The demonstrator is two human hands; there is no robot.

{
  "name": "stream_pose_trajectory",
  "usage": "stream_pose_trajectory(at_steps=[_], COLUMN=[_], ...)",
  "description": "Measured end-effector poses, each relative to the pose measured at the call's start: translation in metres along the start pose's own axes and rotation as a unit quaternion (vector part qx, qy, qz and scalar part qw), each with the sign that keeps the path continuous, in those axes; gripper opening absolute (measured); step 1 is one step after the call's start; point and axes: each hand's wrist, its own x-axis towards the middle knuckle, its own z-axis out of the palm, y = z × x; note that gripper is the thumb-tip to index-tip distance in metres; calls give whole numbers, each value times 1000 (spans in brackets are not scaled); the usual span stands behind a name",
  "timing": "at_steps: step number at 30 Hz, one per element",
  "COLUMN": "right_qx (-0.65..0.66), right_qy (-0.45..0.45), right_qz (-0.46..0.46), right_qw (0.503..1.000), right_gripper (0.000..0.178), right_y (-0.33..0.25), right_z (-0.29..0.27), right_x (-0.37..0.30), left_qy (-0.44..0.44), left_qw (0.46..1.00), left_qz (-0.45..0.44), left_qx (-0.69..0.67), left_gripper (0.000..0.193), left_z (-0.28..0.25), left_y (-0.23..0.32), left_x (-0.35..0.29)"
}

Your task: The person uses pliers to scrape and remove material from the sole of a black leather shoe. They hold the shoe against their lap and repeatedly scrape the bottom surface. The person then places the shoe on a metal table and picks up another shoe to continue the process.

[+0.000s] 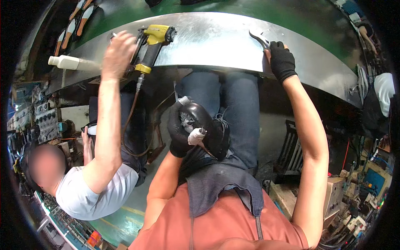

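My left hand (pixel 176 135), in a black glove with white wrapping on the fingertips, is closed around a black shoe (pixel 216 139) over my lap. The shoe is glossy at its rounded end and has loose laces; part of it is hidden by my fingers. On the far right of the metal bench my right hand (pixel 282 60), in a black glove with bare fingertips, is closed around the handles of metal pliers (pixel 259 38). The curved jaws of the pliers point away to the left, and most of the handles are covered by my hand.
A yellow and black air nailer (pixel 155 41) lies on the metal bench (pixel 208 39), its hose (pixel 132 112) hanging down. To my left sits a co-worker (pixel 100 191), whose blurred hand (pixel 120 54) is beside the nailer. A white bottle (pixel 64 62) is further left. Shoe soles (pixel 85 18) lie beyond.
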Motion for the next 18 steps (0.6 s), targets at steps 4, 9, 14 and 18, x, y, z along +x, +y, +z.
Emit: stream_pose_trajectory(at_steps=[4, 9, 14, 18], right_qx=[86, 671, 745, 720], right_qy=[171, -129, -193, -158], right_qz=[-84, -107, -143, -135], right_qw=[978, 722, 623, 662], right_gripper=[40, 44, 50, 51], right_y=[-45, -142, -171, -174], right_z=[-25, -88, -95, -99], right_x=[-40, -114, -143, -155], left_qy=[10, -32, -98, -74], left_qw=[975, 983, 947, 967], left_qz=[-181, -158, -242, -168], left_qx=[-128, -93, -186, -177], left_gripper=[53, 45, 29, 43], left_z=[-9, -10, 7, 12], left_y=[2, 3, 34, 27], left_x=[-5, 1, 24, 14])
